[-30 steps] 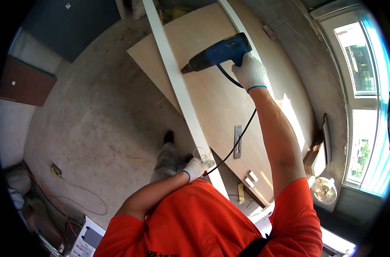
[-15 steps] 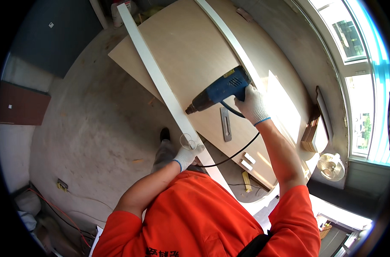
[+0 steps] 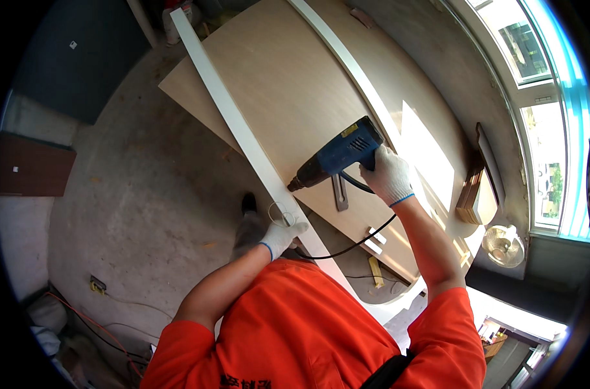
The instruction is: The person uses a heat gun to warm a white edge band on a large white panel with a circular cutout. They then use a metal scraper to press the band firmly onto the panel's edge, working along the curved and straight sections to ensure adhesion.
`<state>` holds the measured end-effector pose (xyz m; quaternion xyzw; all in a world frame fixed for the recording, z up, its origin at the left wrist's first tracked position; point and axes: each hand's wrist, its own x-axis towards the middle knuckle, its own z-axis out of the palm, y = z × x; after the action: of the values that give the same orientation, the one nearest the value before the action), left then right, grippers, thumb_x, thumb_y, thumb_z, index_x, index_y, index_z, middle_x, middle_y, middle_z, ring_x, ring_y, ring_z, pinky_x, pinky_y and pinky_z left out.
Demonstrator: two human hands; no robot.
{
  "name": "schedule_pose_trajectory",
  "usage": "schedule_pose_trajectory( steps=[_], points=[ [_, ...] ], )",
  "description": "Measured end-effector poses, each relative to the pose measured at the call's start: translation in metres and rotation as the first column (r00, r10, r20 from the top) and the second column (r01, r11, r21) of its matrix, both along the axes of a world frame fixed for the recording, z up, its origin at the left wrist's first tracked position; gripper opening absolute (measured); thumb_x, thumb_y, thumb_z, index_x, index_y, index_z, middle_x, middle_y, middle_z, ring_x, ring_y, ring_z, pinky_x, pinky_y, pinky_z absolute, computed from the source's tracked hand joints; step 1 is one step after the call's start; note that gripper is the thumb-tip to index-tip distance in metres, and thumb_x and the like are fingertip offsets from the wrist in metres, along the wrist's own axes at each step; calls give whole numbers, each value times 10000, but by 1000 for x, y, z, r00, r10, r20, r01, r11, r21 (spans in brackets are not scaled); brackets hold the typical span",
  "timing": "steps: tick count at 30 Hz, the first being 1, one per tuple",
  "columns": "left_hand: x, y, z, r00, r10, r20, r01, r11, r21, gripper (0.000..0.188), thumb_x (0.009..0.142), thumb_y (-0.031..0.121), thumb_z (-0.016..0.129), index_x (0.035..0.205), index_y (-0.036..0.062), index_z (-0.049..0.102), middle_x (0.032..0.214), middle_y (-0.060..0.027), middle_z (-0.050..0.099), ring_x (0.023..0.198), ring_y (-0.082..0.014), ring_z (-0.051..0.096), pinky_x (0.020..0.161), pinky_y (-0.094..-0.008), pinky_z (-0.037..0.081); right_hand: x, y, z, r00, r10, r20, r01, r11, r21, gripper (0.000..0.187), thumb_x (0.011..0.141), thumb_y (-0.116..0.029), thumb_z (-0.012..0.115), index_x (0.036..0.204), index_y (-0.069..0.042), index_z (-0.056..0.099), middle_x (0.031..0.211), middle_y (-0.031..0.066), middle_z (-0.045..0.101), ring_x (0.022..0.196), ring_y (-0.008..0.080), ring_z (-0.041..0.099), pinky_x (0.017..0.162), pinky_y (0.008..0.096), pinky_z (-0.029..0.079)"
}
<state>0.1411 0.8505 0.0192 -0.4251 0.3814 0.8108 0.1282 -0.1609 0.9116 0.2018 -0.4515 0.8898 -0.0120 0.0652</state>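
Observation:
Both my hands wear white knitted gloves with blue cuffs. My right hand (image 3: pixel 388 176) is wrapped round the grip of a blue heat gun (image 3: pixel 347 150). Its dark nozzle points down-left, close over the far edge of a long narrow white board (image 3: pixel 240 126). My left hand (image 3: pixel 283 237) is closed at the board's left edge, near my body, with a thin curled strip (image 3: pixel 271 206) looping up from it. The glove hides the exact grip on the strip. A black cord (image 3: pixel 356 245) runs from the heat gun below the hands across the board.
A large light wooden sheet (image 3: pixel 269 65) lies under the white board, with a second white strip (image 3: pixel 347 61) across it. Nearby are a slotted metal plate (image 3: pixel 339 194), small white blocks (image 3: pixel 374 243), stacked panels (image 3: pixel 477 200) and a fan (image 3: pixel 503 246). Cords (image 3: pixel 107 334) trail on the floor.
The heat gun and my right hand have moved toward my body and slightly right, the nozzle coming nearer my left hand. My left hand stays at the board's edge.

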Motion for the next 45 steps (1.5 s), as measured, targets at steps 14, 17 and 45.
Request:
schedule_pose_trajectory(
  steps=[14, 17, 45],
  points=[
    [6, -7, -8, 984, -175, -41, 171, 981, -94, 398, 1000, 404, 779, 1138, 32, 739, 941, -48, 774, 832, -165, 748, 700, -338, 608, -27, -220, -8, 993, 14, -116, -27, 993, -114, 441, 876, -342, 788, 1043, 38, 640, 894, 289, 749, 862, 475, 752, 782, 540, 606],
    [6, -5, -11, 972, -234, -34, 228, 965, -132, 374, 1031, 422, 736, 1068, 52, 768, 913, -37, 765, 797, -143, 719, 678, -328, 589, -30, -257, -5, 992, -14, -127, 1, 995, -101, 435, 859, -277, 744, 1132, 52, 665, 980, 279, 777, 922, 440, 777, 844, 518, 622],
    [9, 8, -13, 996, 79, 32, -79, 997, -6, 537, 1041, 600, 656, 1121, 76, 743, 941, -88, 800, 776, -221, 772, 671, -356, 576, -5, -25, 13, 999, -7, 37, 7, 1000, 14, 387, 865, -300, 809, 1032, 15, 655, 964, 264, 731, 910, 467, 735, 831, 536, 585]
  ],
)
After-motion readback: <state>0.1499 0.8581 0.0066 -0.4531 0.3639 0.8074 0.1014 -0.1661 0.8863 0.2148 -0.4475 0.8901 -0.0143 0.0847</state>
